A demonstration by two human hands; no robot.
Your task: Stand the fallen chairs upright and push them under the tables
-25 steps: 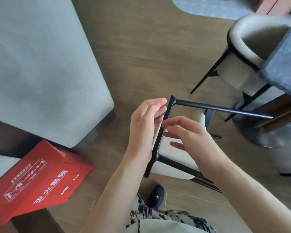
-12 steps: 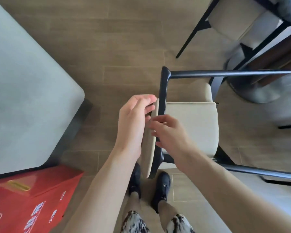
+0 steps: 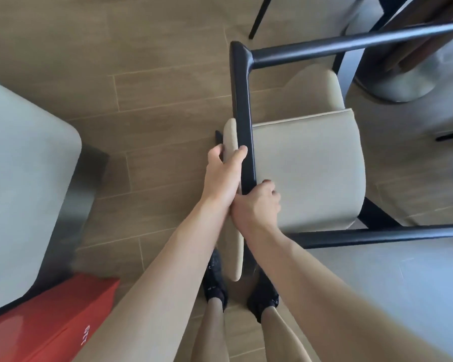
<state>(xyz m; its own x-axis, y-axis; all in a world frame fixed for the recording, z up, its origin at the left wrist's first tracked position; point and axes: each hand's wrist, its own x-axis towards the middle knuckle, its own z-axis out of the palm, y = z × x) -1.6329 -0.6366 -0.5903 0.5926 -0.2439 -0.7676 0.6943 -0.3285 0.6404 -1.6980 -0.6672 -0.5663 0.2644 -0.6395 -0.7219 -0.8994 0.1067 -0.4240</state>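
Directly under both hands, the chair (image 3: 306, 168) stands upright on the wood floor, seen from above: its beige seat spreads to the right of the grip, and its black top rail (image 3: 242, 113) runs away from the hands toward a corner, where an arm bar branches right. The left hand (image 3: 224, 176) is wrapped around the padded backrest edge (image 3: 230, 137), thumb on the outer side and fingers curled over onto the rail side. The right hand (image 3: 256, 205), touching the left at the wrist, is closed around the black rail just nearer the body. Beyond the seat, farther right from the grip, a round table pedestal (image 3: 392, 84) shows with another chair's legs near it; a grey table (image 3: 24, 184) and a red box (image 3: 50, 320) lie to the left. The step in hand looks like pushing the chair in, so keep both holds firm, push level along the seat's line toward the pedestal, and steer clear of the neighbouring chair's legs.
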